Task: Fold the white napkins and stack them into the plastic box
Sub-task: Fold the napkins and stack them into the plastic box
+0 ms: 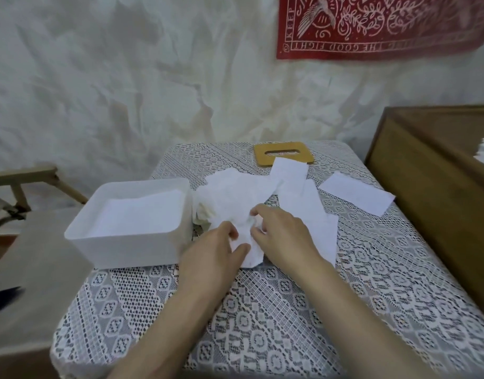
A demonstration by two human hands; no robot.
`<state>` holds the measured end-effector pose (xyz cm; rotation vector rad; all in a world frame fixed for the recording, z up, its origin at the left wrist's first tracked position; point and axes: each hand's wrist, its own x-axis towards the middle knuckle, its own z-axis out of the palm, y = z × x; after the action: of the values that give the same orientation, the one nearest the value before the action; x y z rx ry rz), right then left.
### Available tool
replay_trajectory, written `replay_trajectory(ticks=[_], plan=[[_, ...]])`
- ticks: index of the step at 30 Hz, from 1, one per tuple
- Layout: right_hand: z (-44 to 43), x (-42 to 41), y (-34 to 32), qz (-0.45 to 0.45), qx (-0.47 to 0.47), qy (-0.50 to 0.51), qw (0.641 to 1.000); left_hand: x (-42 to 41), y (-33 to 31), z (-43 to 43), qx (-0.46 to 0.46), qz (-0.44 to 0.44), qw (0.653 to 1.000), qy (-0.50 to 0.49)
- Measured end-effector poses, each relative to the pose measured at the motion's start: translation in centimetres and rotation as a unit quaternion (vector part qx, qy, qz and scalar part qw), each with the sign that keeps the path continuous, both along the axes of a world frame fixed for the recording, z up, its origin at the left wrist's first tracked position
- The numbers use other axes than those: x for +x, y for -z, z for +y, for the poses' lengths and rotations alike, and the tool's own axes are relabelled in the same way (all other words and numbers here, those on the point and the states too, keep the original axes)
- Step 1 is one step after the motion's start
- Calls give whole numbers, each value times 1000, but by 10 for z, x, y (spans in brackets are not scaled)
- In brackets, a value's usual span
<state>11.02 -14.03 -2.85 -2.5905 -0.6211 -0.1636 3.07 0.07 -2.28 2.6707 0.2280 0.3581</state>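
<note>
A crumpled napkin (242, 214) lies on the lace-covered bench (290, 310), pinched at its near edge by the left hand (213, 250) and right hand (281, 233), fingers clamped on it; the box (126, 247) sits just left, napkins inside; flat napkins (355, 196) lie right.

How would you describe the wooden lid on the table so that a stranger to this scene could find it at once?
Start at the lace-covered table and look to its far edge, below the red wall hanging. The wooden lid lies flat there, behind the loose white napkins. It alone is tan, with a slot cut through it.
</note>
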Motion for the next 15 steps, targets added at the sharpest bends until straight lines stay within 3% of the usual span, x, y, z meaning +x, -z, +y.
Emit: replay_trajectory(ticks=[11, 15], plan=[[37, 21, -18, 14, 69, -60, 996, -6, 11, 6, -7, -49, 999, -15], [61, 25, -29, 29, 39, -109, 993, -11, 13, 9, -14, -44, 999, -19]])
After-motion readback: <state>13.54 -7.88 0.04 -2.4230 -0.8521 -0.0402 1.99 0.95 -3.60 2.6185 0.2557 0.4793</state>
